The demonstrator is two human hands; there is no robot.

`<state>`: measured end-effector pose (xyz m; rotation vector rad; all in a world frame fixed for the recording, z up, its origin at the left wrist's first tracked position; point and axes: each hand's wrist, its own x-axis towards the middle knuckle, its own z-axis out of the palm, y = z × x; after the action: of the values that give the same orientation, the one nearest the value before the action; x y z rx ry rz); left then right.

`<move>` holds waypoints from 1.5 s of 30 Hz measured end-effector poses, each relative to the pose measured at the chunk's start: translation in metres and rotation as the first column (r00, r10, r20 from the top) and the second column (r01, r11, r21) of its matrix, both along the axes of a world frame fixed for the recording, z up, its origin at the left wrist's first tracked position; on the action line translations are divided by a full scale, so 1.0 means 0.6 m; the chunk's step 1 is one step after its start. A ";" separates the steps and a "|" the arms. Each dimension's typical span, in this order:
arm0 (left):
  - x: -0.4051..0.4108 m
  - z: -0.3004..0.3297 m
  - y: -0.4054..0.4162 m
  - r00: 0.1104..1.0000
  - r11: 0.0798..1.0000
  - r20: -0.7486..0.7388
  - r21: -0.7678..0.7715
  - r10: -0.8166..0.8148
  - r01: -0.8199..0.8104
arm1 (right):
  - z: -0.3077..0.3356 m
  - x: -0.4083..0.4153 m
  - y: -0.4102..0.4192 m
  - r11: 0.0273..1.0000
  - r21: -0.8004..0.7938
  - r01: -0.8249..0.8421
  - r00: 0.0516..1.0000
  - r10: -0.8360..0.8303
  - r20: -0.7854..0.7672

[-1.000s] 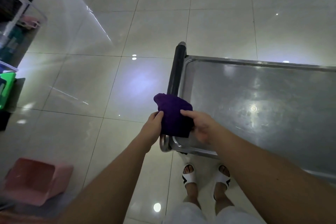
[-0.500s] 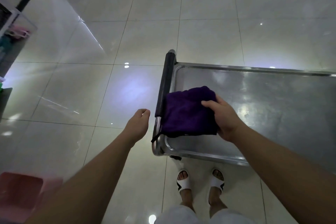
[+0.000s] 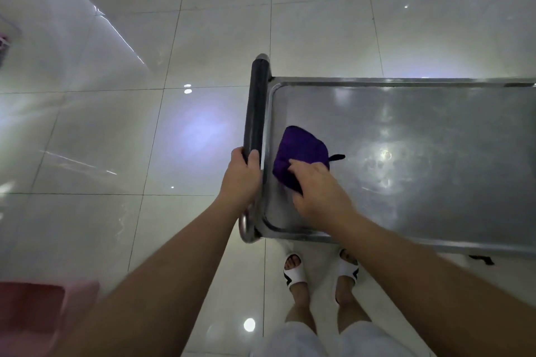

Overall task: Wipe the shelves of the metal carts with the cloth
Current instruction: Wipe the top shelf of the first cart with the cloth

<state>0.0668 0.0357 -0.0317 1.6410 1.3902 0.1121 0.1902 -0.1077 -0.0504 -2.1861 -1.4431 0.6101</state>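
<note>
Dim, cool cast overall. Glossy floor tiles (image 3: pixel 145 139) show small ceiling-light spots & a bluish glow at centre left. Glare patch on cart shelf (image 3: pixel 435 159), centre right. Wide-angle bending at edges; pink bin (image 3: pixel 32 316), lower left, blurred.

There is just one camera, and it sits on the person's head. It looks forward and steeply down, almost straight at the floor. Both arms reach out from the bottom edge, so the left hand (image 3: pixel 242 175) and right hand (image 3: pixel 314 191) are close, near the middle. The metal cart's top shelf (image 3: pixel 435 159) fills the right side and runs off the right edge. The white sandals (image 3: pixel 295 272) show right under the camera. The wide lens bends the shiny floor tiles (image 3: pixel 116 139) at the sides.
</note>
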 end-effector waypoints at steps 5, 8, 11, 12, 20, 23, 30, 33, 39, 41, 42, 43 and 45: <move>0.005 -0.008 -0.008 0.999 0.997 -0.011 0.056 0.049 -0.048 | -0.111 -0.096 -0.052 0.871 -0.283 -0.400 0.895 0.438 0.081; 0.006 -0.013 -0.002 0.998 0.996 -0.029 0.076 0.052 -0.049 | -0.139 -0.093 -0.040 0.954 -0.128 -0.272 0.934 0.294 0.202; 0.011 -0.014 0.012 0.998 0.995 -0.014 0.087 0.055 -0.054 | -0.154 -0.070 -0.009 0.976 -0.118 -0.183 0.960 0.203 0.193; 0.015 -0.016 0.016 0.999 0.995 -0.002 0.086 0.054 -0.054 | -0.161 -0.066 -0.001 0.972 -0.152 -0.181 0.960 0.208 0.186; 0.023 -0.038 0.016 0.998 0.987 0.036 0.151 0.054 -0.059 | -0.196 -0.081 0.040 0.872 -0.153 -0.464 0.827 0.489 0.277; 0.021 -0.043 0.019 0.998 0.985 0.035 0.162 0.053 -0.059 | -0.190 -0.065 0.085 0.869 -0.138 -0.476 0.825 0.495 0.273; 0.014 -0.048 0.017 0.999 0.982 0.010 0.187 0.037 -0.038 | -0.193 0.083 0.270 0.926 -0.232 -0.296 0.887 0.357 0.293; 0.012 -0.052 0.016 1.000 0.979 -0.016 0.203 0.026 -0.022 | -0.198 0.152 0.333 0.950 -0.218 -0.224 0.907 0.285 0.309; 0.013 -0.058 0.016 0.999 0.980 -0.034 0.198 0.012 -0.005 | -0.197 0.276 0.397 0.960 -0.253 0.120 0.934 -0.023 0.356; 0.013 -0.059 0.016 0.999 0.978 -0.031 0.209 0.017 -0.010 | -0.196 0.284 0.396 0.958 -0.255 0.133 0.937 -0.037 0.349; 0.014 -0.058 0.015 0.999 0.977 -0.037 0.214 0.018 -0.010 | -0.194 0.278 0.390 0.959 -0.254 0.125 0.939 -0.032 0.341; 0.016 -0.057 0.015 0.999 0.976 -0.049 0.219 0.017 -0.006 | -0.192 0.266 0.381 0.961 -0.255 0.106 0.943 -0.016 0.332; 0.019 -0.053 0.015 0.998 0.973 -0.063 0.230 0.013 0.002 | -0.190 0.223 0.347 0.965 -0.261 0.035 0.948 0.050 0.313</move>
<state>0.0779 0.0445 -0.0632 1.8452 1.4746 0.2328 0.3239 0.1004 -0.1641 -2.5852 -1.6072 0.4910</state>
